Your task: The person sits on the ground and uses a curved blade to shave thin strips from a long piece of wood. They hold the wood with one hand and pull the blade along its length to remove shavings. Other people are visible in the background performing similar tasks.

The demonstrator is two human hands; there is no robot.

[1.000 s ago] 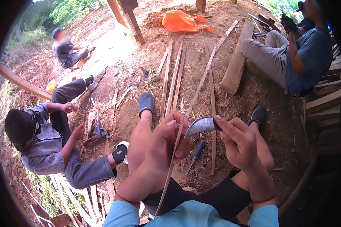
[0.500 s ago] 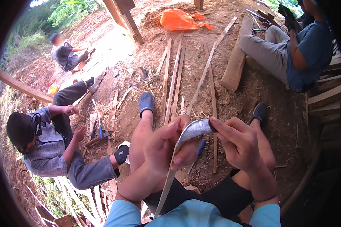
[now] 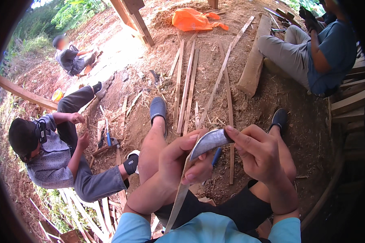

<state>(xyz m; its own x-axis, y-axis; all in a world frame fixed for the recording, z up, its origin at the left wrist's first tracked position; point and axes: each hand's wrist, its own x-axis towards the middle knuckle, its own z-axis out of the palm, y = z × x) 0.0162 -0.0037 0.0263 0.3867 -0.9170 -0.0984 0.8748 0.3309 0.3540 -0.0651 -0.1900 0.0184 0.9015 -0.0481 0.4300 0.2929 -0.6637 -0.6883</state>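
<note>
1. Strip (image 3: 177, 204) of wood: it's in your left hand (image 3: 176, 162), slanting down toward you. Looks light, thin and bendy, maybe splintery, so I'd hold it close to the blade (image 3: 210, 143).
2. Your left hand's curled snugly round it.
3. That curved metal blade overlaps the strip, probably touching. Your right hand (image 3: 255, 152) pinches its dark end. Seems stiff, maybe slippery, so keep fingers off the edge.
</note>
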